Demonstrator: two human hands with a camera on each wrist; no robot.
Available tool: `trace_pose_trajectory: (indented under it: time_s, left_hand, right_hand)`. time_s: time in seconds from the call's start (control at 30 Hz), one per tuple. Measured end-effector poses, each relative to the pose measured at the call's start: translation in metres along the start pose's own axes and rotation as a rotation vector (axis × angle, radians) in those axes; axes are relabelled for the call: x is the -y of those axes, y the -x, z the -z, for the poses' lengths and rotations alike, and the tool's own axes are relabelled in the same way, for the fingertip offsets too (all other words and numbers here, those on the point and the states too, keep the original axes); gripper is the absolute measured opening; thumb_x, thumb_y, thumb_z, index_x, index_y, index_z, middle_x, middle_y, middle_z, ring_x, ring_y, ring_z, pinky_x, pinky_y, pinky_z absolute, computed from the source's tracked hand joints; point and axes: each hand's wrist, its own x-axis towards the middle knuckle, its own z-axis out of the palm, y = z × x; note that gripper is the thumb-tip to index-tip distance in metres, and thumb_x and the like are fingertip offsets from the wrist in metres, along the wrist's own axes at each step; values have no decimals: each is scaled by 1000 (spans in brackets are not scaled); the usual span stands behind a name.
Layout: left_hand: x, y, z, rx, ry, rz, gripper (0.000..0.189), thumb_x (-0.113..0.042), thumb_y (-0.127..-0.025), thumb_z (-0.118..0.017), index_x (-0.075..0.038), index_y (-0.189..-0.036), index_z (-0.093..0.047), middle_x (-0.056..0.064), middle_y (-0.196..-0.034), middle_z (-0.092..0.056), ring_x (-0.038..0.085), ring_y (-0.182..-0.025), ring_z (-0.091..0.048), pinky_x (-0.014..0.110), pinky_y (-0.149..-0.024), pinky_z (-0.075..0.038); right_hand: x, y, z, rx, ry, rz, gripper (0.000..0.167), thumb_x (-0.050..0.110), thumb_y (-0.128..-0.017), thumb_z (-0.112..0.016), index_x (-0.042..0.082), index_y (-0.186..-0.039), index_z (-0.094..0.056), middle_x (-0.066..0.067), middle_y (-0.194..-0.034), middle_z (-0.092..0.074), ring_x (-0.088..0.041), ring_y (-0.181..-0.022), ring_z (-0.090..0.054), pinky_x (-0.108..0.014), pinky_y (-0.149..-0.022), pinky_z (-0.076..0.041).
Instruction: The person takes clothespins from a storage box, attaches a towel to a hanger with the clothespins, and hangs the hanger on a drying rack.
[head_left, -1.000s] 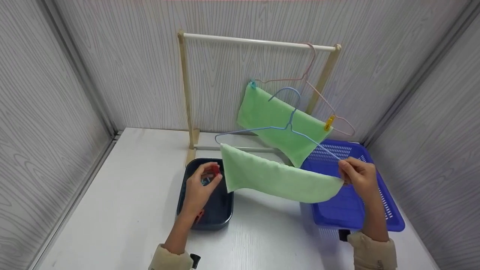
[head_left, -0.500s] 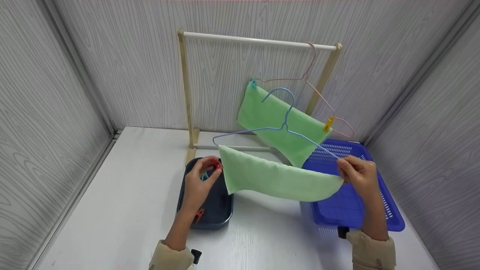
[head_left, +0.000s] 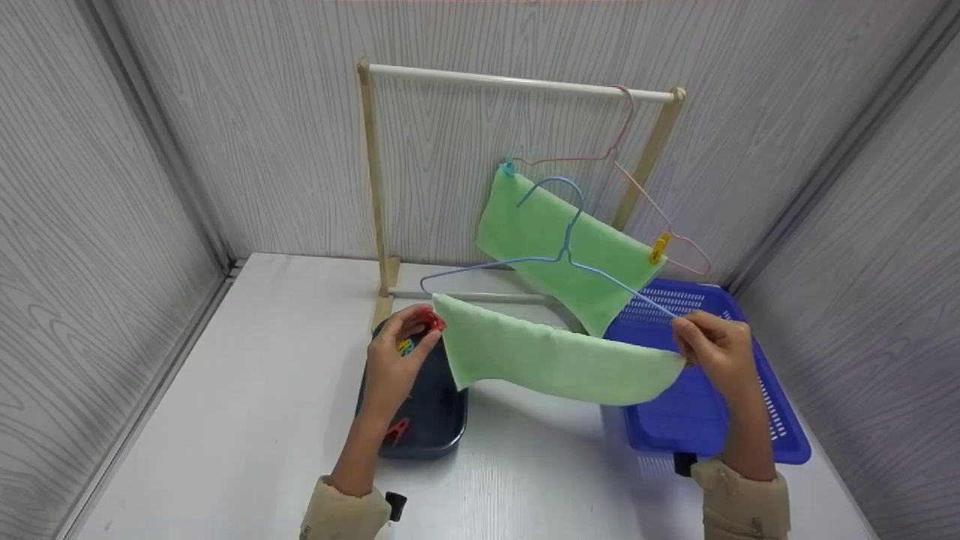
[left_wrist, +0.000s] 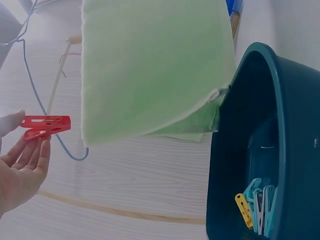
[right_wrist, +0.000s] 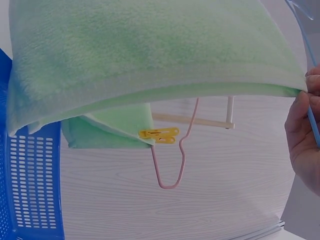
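In the head view my left hand (head_left: 391, 367) pinches a red clothespin (left_wrist: 47, 122) between thumb and fingers, right beside the upper left corner of a light green towel (head_left: 555, 358). Whether the clothespin touches that corner I cannot tell. My right hand (head_left: 720, 349) pinches the right arm of a blue wire hanger (head_left: 517, 260) together with the towel's right corner. The towel hangs below the hanger's arms, its left corner near the hanger's left bend. In the left wrist view the clothespin lies sideways, with the hanger wire passing behind it.
A dark tray (head_left: 459, 427) under my left hand holds several clothespins. Behind, a rack with a white rod (head_left: 487, 78) carries a pink hanger (head_left: 562, 159). A second green towel (head_left: 551, 262) is clipped to it. A blue basket (head_left: 787, 442) stands at the right.
My left hand has risen slightly, and the red clothespin has turned from upright to tilted towards the towel. The blue hanger and the towel's left corner have shifted a little left.
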Motion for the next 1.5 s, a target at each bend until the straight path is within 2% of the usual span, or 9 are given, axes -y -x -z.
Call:
trace_pose_trajectory:
  time_s: [0.27,0.5,0.67,0.73,0.9,1.13,1.23,1.33,1.5]
  left_hand:
    - [0,-1,1,-4,28,-50,38,-6,-85,-65,4,-119,-54,14,-113,-57,22,-104,-56,35,-87,-45]
    - [-35,-4,5,18,29,-7,36,3,-85,-61,13,-119,-51,25,-113,-54,33,-104,-55,43,-87,-44]
    - [-41,-5,6,28,12,7,36,3,-86,-60,13,-119,-50,26,-114,-54,34,-104,-55,40,-88,-44]
    - [-43,-5,6,30,16,7,36,4,-86,-60,14,-119,-50,26,-114,-53,35,-104,-54,44,-88,-43]
    - [-41,-5,7,26,23,-3,36,5,-86,-60,14,-119,-49,26,-113,-53,36,-104,-54,45,-88,-43]
    - [-11,-6,6,-1,46,-39,38,0,-85,-62,8,-121,-52,20,-114,-54,27,-104,-56,41,-87,-44]
    - [-8,-5,6,-11,41,-51,38,-4,-86,-63,7,-121,-53,17,-114,-54,24,-104,-56,41,-87,-44]
    - [-7,-5,6,-17,25,-57,38,-7,-86,-63,7,-121,-53,16,-115,-55,22,-104,-56,35,-87,-45]
    - [-7,-3,7,-23,8,-43,39,-6,-86,-63,5,-122,-53,15,-116,-54,22,-104,-56,29,-86,-45]
  right_hand:
    - [-16,5,1,0,-32,0,21,-17,-85,-51,-5,-69,-57,-9,-54,-45,-13,-42,-39,-21,-36,-33]
    - [-7,5,0,1,-29,-12,20,-17,-84,-52,-4,-69,-57,-9,-56,-47,-13,-45,-42,-20,-37,-34]
    - [-13,8,1,-9,-30,-11,20,-18,-83,-53,-3,-70,-58,-9,-57,-47,-12,-45,-42,-20,-37,-34]
    - [-12,8,1,-11,-30,-10,20,-17,-83,-53,-3,-70,-58,-9,-56,-47,-12,-45,-42,-20,-37,-34]
    - [-11,9,0,-10,-29,-3,21,-17,-84,-53,-3,-69,-58,-9,-55,-47,-12,-44,-41,-20,-36,-33]
    - [-9,9,0,-1,-32,14,22,-18,-83,-52,-3,-68,-57,-9,-54,-47,-11,-43,-40,-20,-36,-32]
    - [-7,9,0,6,-22,16,22,-18,-83,-52,-2,-68,-57,-9,-54,-47,-11,-43,-40,-20,-36,-32]
    - [-5,10,0,8,-22,11,22,-18,-83,-53,-2,-69,-57,-9,-55,-48,-11,-44,-42,-20,-36,-34]
    - [-4,12,0,7,-32,8,21,-18,-83,-53,-3,-69,-58,-8,-56,-48,-11,-45,-43,-19,-37,-35]
